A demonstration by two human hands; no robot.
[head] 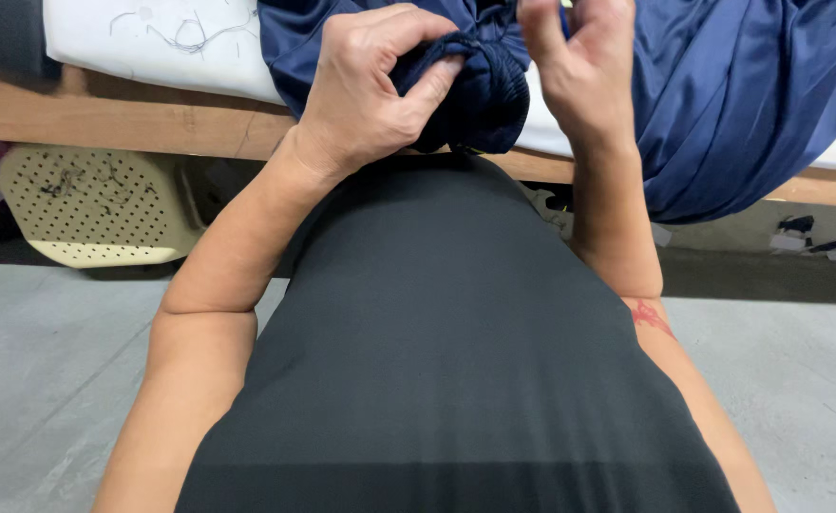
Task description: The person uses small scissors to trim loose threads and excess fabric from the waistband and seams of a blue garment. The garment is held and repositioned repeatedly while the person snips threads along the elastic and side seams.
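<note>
Two bare hands work a navy garment (722, 104) at the near edge of a table (104, 119), seen from above. Its ribbed cuff (480, 95) is bunched into a thick, darker roll that hangs just over the table's wooden edge, close to the person's body. The left hand (366, 95) is closed on that cuff, thumb and forefinger pinching the roll. The right hand (579, 66) is raised just right of the cuff, fingers curled and loosely parted; whether they hold any cloth cannot be told.

Beyond the cuff, the rest of the garment spreads glossy and smooth across the table and spills over its edge to the right. It looks light, soft and slippery; the ribbed cuff seems the firmest, least slippery place to grip, while the shiny cloth would likely slide through the fingers.

Loose thread scraps (185, 28) lie on the table's white top, far left of the cuff. Below the table, to the left, sits a cream perforated panel (95, 204) above a grey floor (28, 380).
</note>
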